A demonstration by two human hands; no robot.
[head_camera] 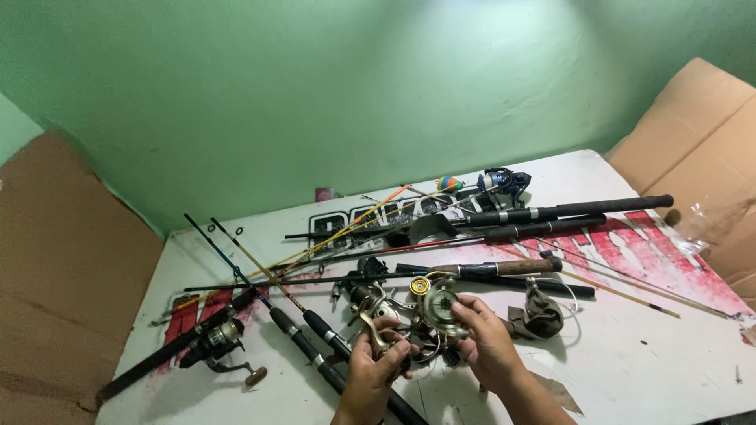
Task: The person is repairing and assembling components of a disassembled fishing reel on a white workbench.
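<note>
Your left hand (376, 356) and right hand (482, 340) are both clamped on the gold reel (417, 315), held just above the table (630, 370), so you seem to be mid-way through working its parts; any next move calls for a steady left hold while the right fingers turn. Beyond your grip lie rods (543, 214); beneath them a red, black and white printed banner covers the table; brown cardboard (701, 134) leans far right

A gold and silver spinning reel (429, 303) is held over the table (646, 370) between the left hand (376, 364) and the right hand (486, 340). Fishing rods (504, 224) are scattered behind it, and a dark reel (214, 340) is seen at left.
</note>
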